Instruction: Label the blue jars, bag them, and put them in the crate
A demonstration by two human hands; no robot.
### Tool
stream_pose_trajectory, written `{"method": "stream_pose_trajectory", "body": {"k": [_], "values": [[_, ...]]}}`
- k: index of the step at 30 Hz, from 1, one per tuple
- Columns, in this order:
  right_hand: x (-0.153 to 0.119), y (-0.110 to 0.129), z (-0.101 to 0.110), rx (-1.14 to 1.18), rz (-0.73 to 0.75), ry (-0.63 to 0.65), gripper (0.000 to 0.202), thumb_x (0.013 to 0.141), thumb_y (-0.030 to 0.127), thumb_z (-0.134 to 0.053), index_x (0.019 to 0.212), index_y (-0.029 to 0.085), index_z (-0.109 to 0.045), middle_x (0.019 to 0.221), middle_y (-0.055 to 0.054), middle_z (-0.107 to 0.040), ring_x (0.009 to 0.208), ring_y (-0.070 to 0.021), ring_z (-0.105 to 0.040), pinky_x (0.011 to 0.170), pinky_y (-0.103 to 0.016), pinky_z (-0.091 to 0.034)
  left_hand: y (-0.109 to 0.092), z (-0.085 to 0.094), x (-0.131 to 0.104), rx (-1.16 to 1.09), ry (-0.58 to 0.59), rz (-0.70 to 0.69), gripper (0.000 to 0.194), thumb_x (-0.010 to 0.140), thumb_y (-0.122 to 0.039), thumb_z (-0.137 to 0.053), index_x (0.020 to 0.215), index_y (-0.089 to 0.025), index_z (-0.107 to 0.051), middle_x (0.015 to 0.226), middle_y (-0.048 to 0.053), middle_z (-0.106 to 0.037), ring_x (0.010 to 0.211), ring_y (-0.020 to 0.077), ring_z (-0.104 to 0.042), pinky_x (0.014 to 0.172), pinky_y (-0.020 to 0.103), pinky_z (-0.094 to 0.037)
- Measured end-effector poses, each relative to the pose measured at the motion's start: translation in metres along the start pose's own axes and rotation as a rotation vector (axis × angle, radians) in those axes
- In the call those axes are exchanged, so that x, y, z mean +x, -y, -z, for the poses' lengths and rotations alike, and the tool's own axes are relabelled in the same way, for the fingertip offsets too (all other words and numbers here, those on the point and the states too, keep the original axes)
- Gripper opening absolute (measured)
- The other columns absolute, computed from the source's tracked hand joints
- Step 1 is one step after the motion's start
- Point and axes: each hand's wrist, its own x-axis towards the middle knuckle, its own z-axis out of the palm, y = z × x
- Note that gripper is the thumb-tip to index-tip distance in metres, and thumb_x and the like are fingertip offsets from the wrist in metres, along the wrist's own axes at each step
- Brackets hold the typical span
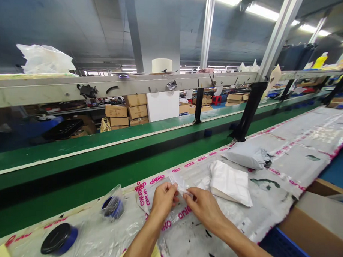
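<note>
While pinching clear plastic (pixel 180 182) at six o'clock with near-closed left hand (pixel 165 199) and right hand (pixel 204 205), seemingly works it open; next likely calls for gentle parting.

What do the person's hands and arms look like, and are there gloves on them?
No gloves: the left hand and right hand are both bare. The forearms are bare too, with no sleeve, watch or bracelet showing.
</note>
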Motion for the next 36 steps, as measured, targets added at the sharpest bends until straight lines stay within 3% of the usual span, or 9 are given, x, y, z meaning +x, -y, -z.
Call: {"method": "stream_pose_trajectory", "body": {"k": [4, 10, 14, 19, 26, 28, 31, 33, 36], "values": [[0.001, -0.007, -0.002, 0.304, -0.043, 0.073, 0.036, 0.087, 0.045, -0.054, 0.06, 0.02, -0.051, 0.054, 0.003, -0.048, 0.054, -0.0139, -0.044, 0.053, -0.026, -0.028, 0.002, 0.001, 0.0, -0.005, -0.023, -0.006, 0.044, 0.066, -0.062, -0.065, 0.067, -0.019, -0.054, 0.066, 0.002, -0.064, 0.056, 0.0156, -0.062, 0.046, 0.022, -0.042], [0.001, -0.01, -0.004, 0.561, -0.083, 0.116, 0.032, 0.085, 0.048, -0.058, 0.073, 0.018, -0.064, 0.06, 0.002, -0.055, 0.057, -0.0142, -0.05, 0.053, -0.024, -0.037, 0.003, 0.006, 0.0, -0.033, -0.042, 0.023, 0.05, 0.07, -0.068, -0.064, 0.07, -0.019, -0.055, 0.067, 0.001, -0.063, 0.056, 0.0152, -0.062, 0.046, 0.022, -0.044], [0.005, -0.007, -0.01, 0.662, -0.162, 0.091, 0.033, 0.072, 0.048, -0.072, 0.071, 0.019, -0.058, 0.058, 0.003, -0.057, 0.05, -0.0127, -0.051, 0.05, -0.024, -0.04, 0.0, 0.006, -0.005, -0.032, 0.022, 0.055, 0.056, 0.066, -0.073, -0.067, 0.067, -0.018, -0.054, 0.059, 0.002, -0.061, 0.055, 0.0169, -0.061, 0.045, 0.023, -0.046], [0.009, -0.004, -0.011, 0.813, -0.221, 0.146, 0.042, 0.062, 0.051, -0.082, 0.069, 0.019, -0.055, 0.061, 0.004, -0.059, 0.049, -0.0121, -0.054, 0.048, -0.024, -0.045, -0.002, 0.007, -0.012, -0.095, 0.104, 0.061, 0.051, 0.063, -0.065, -0.074, 0.07, -0.018, -0.055, 0.062, 0.001, -0.061, 0.056, 0.0126, -0.058, 0.051, 0.021, -0.047], [0.002, -0.002, -0.003, 1.057, -0.29, 0.19, 0.043, 0.071, 0.056, -0.079, 0.078, 0.015, -0.07, 0.074, -0.003, -0.063, 0.064, -0.0136, -0.056, 0.054, -0.024, -0.05, 0.007, 0.014, -0.008, -0.038, 0.063, 0.047, 0.045, 0.069, -0.063, -0.064, 0.07, -0.019, -0.052, 0.06, -0.001, -0.056, 0.053, 0.0124, -0.054, 0.051, 0.024, -0.046], [0.004, -0.001, 0.003, 1.091, -0.312, 0.116, 0.042, 0.069, 0.054, -0.082, 0.077, 0.015, -0.071, 0.077, -0.003, -0.063, 0.065, -0.0134, -0.055, 0.053, -0.023, -0.048, 0.01, 0.016, -0.005, 0.051, 0.031, 0.043, 0.039, 0.072, -0.057, -0.061, 0.067, -0.02, -0.051, 0.056, -0.003, -0.054, 0.048, 0.0126, -0.05, 0.048, 0.024, -0.042], [0.012, -0.004, 0.023, 1.195, -0.383, -0.101, 0.037, 0.066, 0.047, -0.087, 0.079, 0.016, -0.071, 0.077, -0.002, -0.065, 0.065, -0.0131, -0.056, 0.053, -0.022, -0.046, 0.012, 0.019, -0.001, 0.239, -0.05, 0.0, 0.026, 0.075, -0.043, -0.06, 0.063, -0.021, -0.053, 0.054, -0.002, -0.054, 0.048, 0.0135, -0.048, 0.048, 0.024, -0.036], [0.021, -0.009, 0.047, 1.304, -0.391, -0.273, 0.035, 0.062, 0.04, -0.09, 0.081, 0.018, -0.07, 0.078, -0.001, -0.067, 0.064, -0.0125, -0.058, 0.054, -0.022, -0.047, 0.011, 0.021, 0.001, 0.371, -0.1, -0.031, 0.021, 0.076, -0.034, -0.06, 0.061, -0.02, -0.055, 0.056, -0.001, -0.058, 0.053, 0.0154, -0.052, 0.051, 0.025, -0.034], [0.03, -0.021, 0.09, 1.428, -0.231, -0.488, 0.029, 0.062, 0.033, -0.089, 0.077, 0.02, -0.068, 0.077, 0.001, -0.066, 0.063, -0.0111, -0.06, 0.056, -0.021, -0.049, 0.008, 0.023, 0.003, 0.544, -0.141, -0.046, 0.02, 0.076, -0.029, -0.061, 0.059, -0.021, -0.058, 0.061, 0.002, -0.063, 0.061, 0.0192, -0.058, 0.056, 0.027, -0.033]]}}
